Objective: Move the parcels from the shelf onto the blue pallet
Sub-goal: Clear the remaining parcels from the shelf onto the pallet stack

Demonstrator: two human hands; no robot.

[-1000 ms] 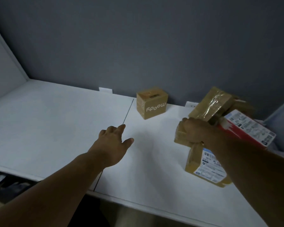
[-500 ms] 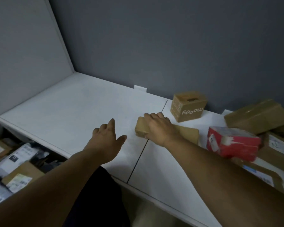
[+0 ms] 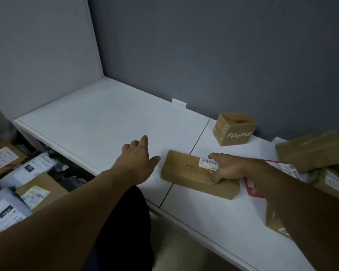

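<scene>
Flat brown parcel (image 3: 190,171) is sliding along the shelf (image 3: 106,118) toward the left hand (image 3: 139,159) — spread wide, waiting just beside it, not touching. Right hand (image 3: 230,170) is now pressing its other end, fingers bent — grip unclear. Two-handed lift is looking close.

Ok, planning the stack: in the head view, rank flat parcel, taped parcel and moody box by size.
1-2. flat parcel and taped parcel: look alike, and the taped one runs off frame, so tied.
3. moody box: smallest.
</scene>
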